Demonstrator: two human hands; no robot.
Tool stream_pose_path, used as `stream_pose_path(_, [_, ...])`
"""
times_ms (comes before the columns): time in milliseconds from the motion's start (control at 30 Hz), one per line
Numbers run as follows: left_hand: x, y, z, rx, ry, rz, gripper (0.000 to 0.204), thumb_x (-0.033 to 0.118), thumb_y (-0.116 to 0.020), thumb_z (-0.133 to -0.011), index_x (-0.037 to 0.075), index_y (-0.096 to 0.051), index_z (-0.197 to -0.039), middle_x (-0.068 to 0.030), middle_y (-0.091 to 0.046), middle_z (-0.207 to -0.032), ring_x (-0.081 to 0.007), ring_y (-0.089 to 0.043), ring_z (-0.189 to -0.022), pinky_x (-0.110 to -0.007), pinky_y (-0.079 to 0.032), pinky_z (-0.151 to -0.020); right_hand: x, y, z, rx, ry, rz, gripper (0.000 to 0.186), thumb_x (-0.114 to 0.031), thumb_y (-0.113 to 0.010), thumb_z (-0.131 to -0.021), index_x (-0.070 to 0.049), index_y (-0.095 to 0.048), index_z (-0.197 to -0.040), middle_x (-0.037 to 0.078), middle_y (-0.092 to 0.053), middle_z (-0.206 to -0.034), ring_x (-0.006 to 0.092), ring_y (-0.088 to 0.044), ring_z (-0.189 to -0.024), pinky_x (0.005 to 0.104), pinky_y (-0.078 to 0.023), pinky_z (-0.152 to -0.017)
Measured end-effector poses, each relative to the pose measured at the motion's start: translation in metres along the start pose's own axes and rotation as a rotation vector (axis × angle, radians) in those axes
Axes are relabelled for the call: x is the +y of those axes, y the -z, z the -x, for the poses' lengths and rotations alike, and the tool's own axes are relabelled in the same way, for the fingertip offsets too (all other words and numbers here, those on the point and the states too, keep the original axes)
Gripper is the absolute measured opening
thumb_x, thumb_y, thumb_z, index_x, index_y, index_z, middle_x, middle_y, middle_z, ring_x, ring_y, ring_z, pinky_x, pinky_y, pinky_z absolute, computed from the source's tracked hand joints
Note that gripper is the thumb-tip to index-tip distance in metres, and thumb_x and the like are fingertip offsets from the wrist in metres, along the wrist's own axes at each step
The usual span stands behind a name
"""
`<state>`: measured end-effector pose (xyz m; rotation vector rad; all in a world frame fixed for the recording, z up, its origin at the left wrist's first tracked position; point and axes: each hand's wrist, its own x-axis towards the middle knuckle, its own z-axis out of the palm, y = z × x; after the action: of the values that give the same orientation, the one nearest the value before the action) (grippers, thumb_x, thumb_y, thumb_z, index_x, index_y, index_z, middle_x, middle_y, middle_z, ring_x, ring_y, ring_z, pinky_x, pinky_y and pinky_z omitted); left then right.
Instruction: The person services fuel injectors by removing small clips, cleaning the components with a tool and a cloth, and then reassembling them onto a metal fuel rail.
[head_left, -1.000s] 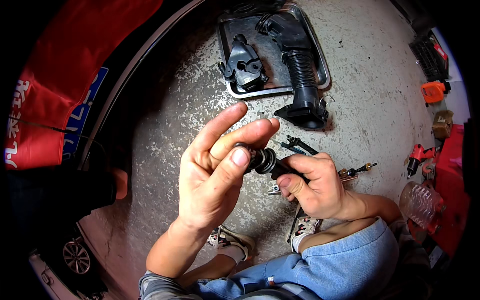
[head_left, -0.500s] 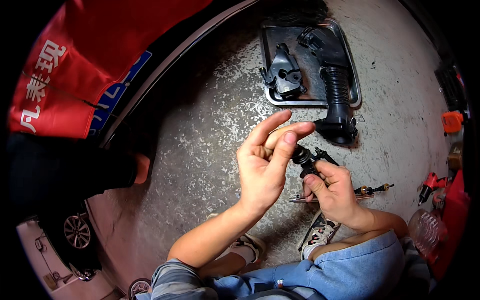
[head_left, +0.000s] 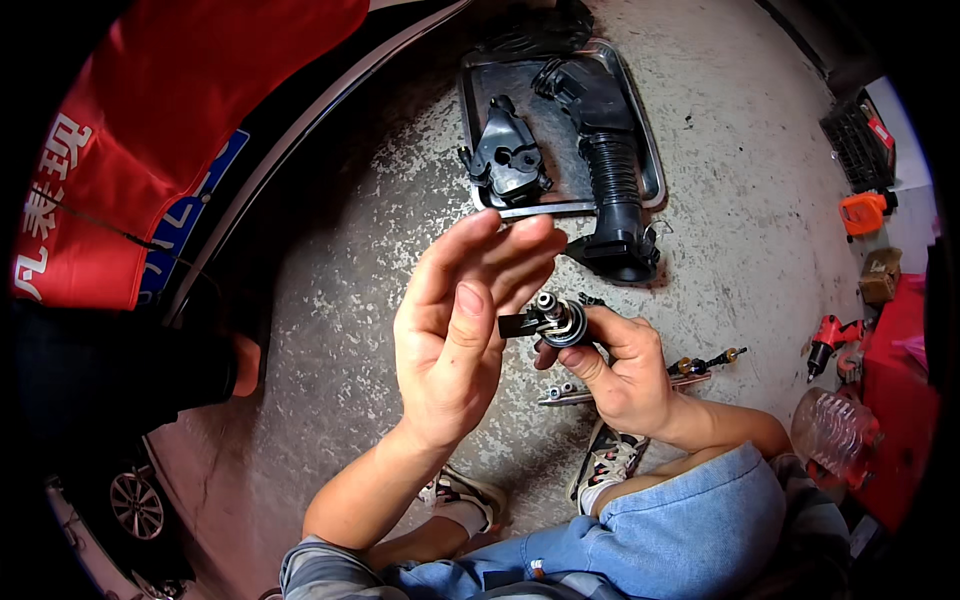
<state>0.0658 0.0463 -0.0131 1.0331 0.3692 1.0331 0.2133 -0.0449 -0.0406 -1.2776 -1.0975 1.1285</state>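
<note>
Between the thumb and fingers of my right hand (head_left: 628,380) is a black fuel injector (head_left: 562,322), its metal tip and rings facing up and a black connector jutting left. My left hand (head_left: 450,325) is raised just left of it, fingers stretched out and palm toward the part. Whether the left fingers touch the connector is hard to tell. Below the right hand, a metal rail (head_left: 575,396) lies on the floor near my shoe. Another slim black part with yellowish rings (head_left: 708,363) lies at its right end.
Ahead, a metal tray (head_left: 655,180) bears a black plastic housing (head_left: 508,160) and a ribbed air duct (head_left: 612,170) that overhangs its near edge. A red cover (head_left: 200,110) drapes a car at left. A red power tool (head_left: 832,345) and plastic bottle (head_left: 835,430) are at right.
The injector has been turned so its ringed metal tip faces up. My left hand's fingers have straightened and opened out. The whole view has shifted, moving the scene leftward.
</note>
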Motion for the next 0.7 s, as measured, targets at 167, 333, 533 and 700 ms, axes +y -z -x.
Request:
stream_pose_path(167, [-0.002,0.008,-0.002,0.306,0.054,0.059,0.032,0.032,-0.049,-0.101,0.003,-0.053,-0.091,-0.0092,-0.058,-0.096,-0.0231,-0.058,-0.101,-0.046,-0.043,-0.102,0.003,0.0,0.003,0.037,0.007,-0.069,0.015,-0.014,-0.066,-0.091,0.001,-0.066,-0.091,0.008,-0.068,-0.077,0.0146,-0.063,-0.071,0.0282,-0.049,-0.065])
stream_pose_path(333, [-0.008,0.008,-0.009,0.318,0.126,-0.165,0.023,0.024,-0.05,-0.101,0.002,-0.054,-0.097,-0.007,-0.058,-0.095,-0.0175,-0.059,-0.091,-0.038,-0.047,-0.096,-0.005,0.02,0.007,-0.051,-0.076,-0.084,0.022,-0.018,-0.056,-0.098,0.004,-0.059,-0.1,0.009,-0.068,-0.09,0.0155,-0.064,-0.087,0.0297,-0.051,-0.081])
stream_pose_path(533, [-0.05,0.027,-0.028,0.206,0.199,-0.495,0.018,0.017,-0.053,-0.1,0.001,-0.061,-0.101,-0.0071,-0.064,-0.093,-0.0134,-0.059,-0.089,-0.031,-0.048,-0.091,-0.017,0.054,0.007,0.165,0.11,-0.121,0.022,-0.02,-0.056,-0.098,0.002,-0.062,-0.097,0.009,-0.068,-0.084,0.0139,-0.063,-0.078,0.0278,-0.051,-0.074])
stream_pose_path(700, [-0.138,0.051,0.033,-0.251,0.581,-0.876,0.025,0.022,-0.058,-0.096,0.0,-0.062,-0.108,-0.0134,-0.068,-0.1,-0.0219,-0.063,-0.095,-0.037,-0.05,-0.083,-0.036,0.091,0.02,0.349,0.237,-0.045,0.027,-0.021,-0.053,-0.1,0.006,-0.056,-0.103,0.014,-0.068,-0.084,0.0176,-0.065,-0.081,0.029,-0.05,-0.08])
